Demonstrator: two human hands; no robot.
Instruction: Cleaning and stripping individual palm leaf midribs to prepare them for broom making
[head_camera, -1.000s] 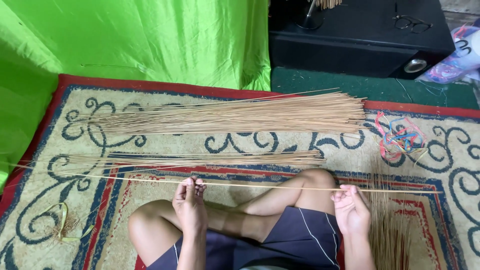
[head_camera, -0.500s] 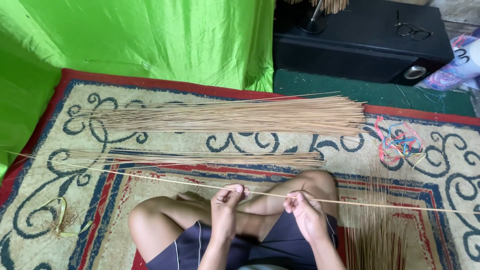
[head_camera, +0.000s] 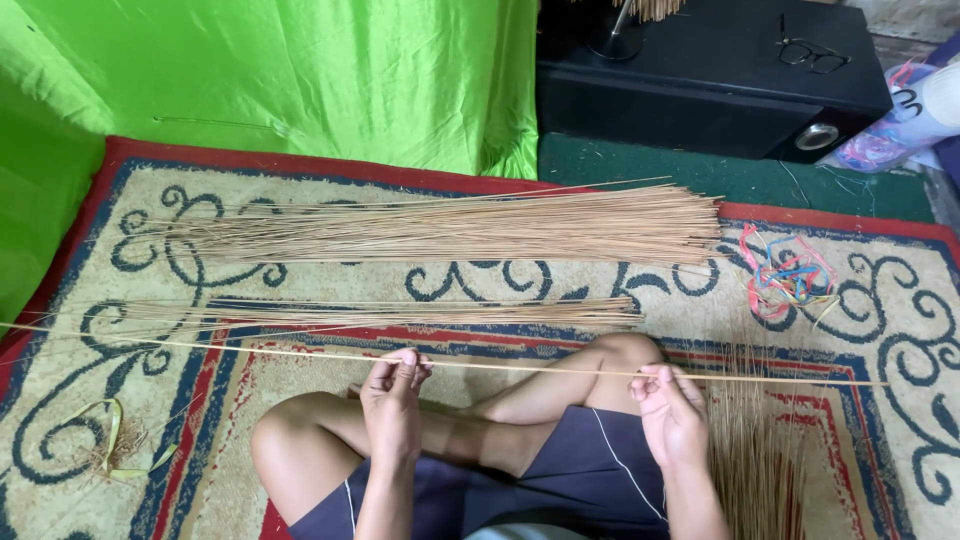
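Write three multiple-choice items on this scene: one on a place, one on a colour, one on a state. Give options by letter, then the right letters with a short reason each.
1. Where do the eyeglasses lie?
A. On the black speaker box
B. On the patterned rug
C. On the person's knee

2. What colour is the cloth hanging behind the rug?
A. Blue
B. Bright green
C. White

3. How is the long thin stick held?
A. Upright in one hand
B. Level across the lap, pinched by the left hand and the right hand
C. Lying untouched on the rug

Answers:
1. A, the glasses rest on the box's top near its right end.
2. B, the cloth is bright green throughout.
3. B, both hands grip the stick, which runs sideways above the crossed legs.
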